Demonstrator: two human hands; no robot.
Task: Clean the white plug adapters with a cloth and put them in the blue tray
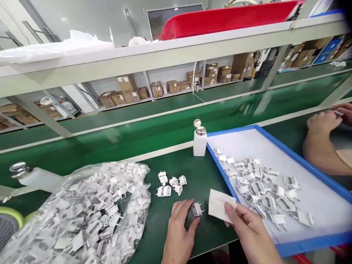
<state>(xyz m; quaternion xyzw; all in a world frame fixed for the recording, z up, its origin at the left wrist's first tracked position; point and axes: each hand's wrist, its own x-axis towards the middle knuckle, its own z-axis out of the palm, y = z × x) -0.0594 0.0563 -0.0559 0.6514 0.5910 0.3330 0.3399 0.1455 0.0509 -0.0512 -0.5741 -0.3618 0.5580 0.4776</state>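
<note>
My left hand (178,229) rests on the green table (154,234), fingers loosely curled, its tips touching a white plug adapter (197,209) that lies flat just ahead of them. My right hand (247,231) pinches a folded white cloth (220,209) between thumb and fingers, held just right of the plug and close to touching it; I can't quite tell whether there is contact. The plug's long axis runs left to right, with its two metal prongs pointing right, toward the cloth. As for progress, I judge the work early: left of my left hand a clear bag (77,220) is packed with plugs, and a small loose cluster of plugs (170,183) waits just beyond my fingers. Right of my right hand, a blue-rimmed tray (217,165) holds a few dozen scattered ones, likely done. A white pump bottle (200,141) stands beyond both hands.
</note>
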